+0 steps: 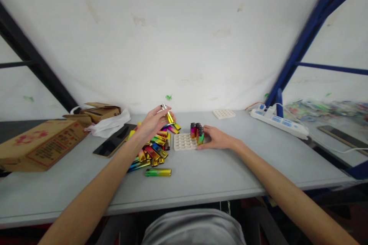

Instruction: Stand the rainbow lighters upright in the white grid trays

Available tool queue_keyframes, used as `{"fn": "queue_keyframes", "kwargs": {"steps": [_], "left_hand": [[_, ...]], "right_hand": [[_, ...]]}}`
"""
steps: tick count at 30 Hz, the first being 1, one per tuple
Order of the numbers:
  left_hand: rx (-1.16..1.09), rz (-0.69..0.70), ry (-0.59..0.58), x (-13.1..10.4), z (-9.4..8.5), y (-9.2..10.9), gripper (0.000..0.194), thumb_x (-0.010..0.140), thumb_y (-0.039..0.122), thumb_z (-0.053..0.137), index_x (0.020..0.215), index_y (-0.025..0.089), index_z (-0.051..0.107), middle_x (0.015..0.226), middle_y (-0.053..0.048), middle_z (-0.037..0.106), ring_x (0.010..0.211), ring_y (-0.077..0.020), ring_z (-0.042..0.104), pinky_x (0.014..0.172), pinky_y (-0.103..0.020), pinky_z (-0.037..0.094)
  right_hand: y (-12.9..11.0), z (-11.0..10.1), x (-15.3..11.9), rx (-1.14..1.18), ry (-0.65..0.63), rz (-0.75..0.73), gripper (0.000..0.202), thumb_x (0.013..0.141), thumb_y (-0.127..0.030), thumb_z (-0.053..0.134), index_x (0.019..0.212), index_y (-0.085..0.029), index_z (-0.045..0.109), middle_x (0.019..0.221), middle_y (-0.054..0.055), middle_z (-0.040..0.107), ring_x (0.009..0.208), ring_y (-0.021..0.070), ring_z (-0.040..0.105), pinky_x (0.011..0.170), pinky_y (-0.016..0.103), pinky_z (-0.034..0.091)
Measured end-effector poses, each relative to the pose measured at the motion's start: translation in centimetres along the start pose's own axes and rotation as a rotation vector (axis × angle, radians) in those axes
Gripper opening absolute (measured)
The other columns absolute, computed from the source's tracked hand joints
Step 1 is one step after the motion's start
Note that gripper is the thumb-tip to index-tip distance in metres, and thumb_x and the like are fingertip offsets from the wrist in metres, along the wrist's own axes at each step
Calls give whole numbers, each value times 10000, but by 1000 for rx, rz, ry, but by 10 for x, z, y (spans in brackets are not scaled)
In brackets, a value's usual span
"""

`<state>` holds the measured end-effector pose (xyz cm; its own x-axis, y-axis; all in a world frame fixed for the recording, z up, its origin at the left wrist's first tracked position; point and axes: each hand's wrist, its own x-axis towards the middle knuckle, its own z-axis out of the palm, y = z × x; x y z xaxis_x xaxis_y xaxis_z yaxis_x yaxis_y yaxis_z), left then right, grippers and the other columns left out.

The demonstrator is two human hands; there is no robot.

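Above a heap of shiny multicoloured lighters (153, 152), my left hand (152, 123) pinches a gold lighter (169, 116), its metal top tilted up and left. A white tray (184, 146) with rows of round holes lies to the right of the heap. Several lighters (200, 138) with black tops stand upright in its right part. My right hand (215, 138) grips that end of the tray, thumb at the near corner and fingers behind the lighters. One green and yellow lighter (158, 172) lies apart, nearer the table's front edge.
A second white holed tray (224, 113) lies by the wall. On the left are a cardboard box (43, 143), a white plastic bag (110, 124) and a dark phone (110, 144). A power strip (280, 122) with cables lies on the right beside a blue metal frame (301, 38).
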<state>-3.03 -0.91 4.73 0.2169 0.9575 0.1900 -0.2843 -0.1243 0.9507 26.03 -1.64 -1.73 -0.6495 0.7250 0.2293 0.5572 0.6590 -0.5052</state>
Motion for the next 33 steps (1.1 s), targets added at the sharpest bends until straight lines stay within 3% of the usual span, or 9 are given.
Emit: {"fn": "queue_keyframes", "kwargs": {"steps": [4,7,9,13,18,26,30,33], "left_hand": [[-47,-66,-37,-7,9,-2,253,875,291,693,1093,195,606,758,17,565,618,-114,552,573,-243,500],[-14,-104,-48,-7,8,-6,219,880,317,649,1062,210,589,714,37,505,506,-82,434,438,-175,348],[-31,-148,-57,-6,6,-9,221,893,393,591,972,187,587,648,48,424,468,-75,358,407,-164,267],[-56,-218,-65,-2,1,-15,403,901,539,469,726,178,508,582,65,298,436,-70,263,396,-175,226],[24,-239,-87,-2,3,-19,377,885,451,407,604,201,389,528,75,220,403,-67,179,395,-183,154],[81,-246,-76,-6,14,-20,357,879,448,429,621,204,393,524,80,217,388,-56,146,395,-177,113],[39,-231,-104,-9,17,-23,365,886,561,478,806,205,499,549,79,315,390,-65,222,378,-164,155],[64,-161,-167,-11,21,-27,300,882,520,567,917,233,490,571,80,402,394,-83,311,362,-167,238]], "right_hand": [[0,0,0,7,0,-3,594,747,-612,813,1113,-167,667,1019,78,642,894,242,596,827,363,498],[-2,0,0,18,6,9,600,745,-609,816,1123,-167,667,1006,76,645,878,241,595,815,364,498],[-3,0,0,24,4,13,604,745,-610,815,1129,-167,668,1009,77,647,884,243,596,818,365,497],[-3,-1,0,36,-5,8,620,743,-619,813,1141,-168,666,1028,82,650,915,250,600,836,368,498],[-4,-1,0,20,-6,24,631,734,-625,816,1136,-162,666,1017,83,649,906,250,601,836,372,503],[-6,-3,0,21,-12,24,622,742,-609,817,1149,-163,666,1027,82,654,913,249,602,844,378,507],[-6,-3,0,25,-10,15,614,742,-595,823,1153,-164,670,1022,81,654,919,250,598,856,385,506],[-5,-3,0,10,-11,13,601,745,-595,822,1125,-153,676,1004,82,650,912,247,594,851,378,502]]}}
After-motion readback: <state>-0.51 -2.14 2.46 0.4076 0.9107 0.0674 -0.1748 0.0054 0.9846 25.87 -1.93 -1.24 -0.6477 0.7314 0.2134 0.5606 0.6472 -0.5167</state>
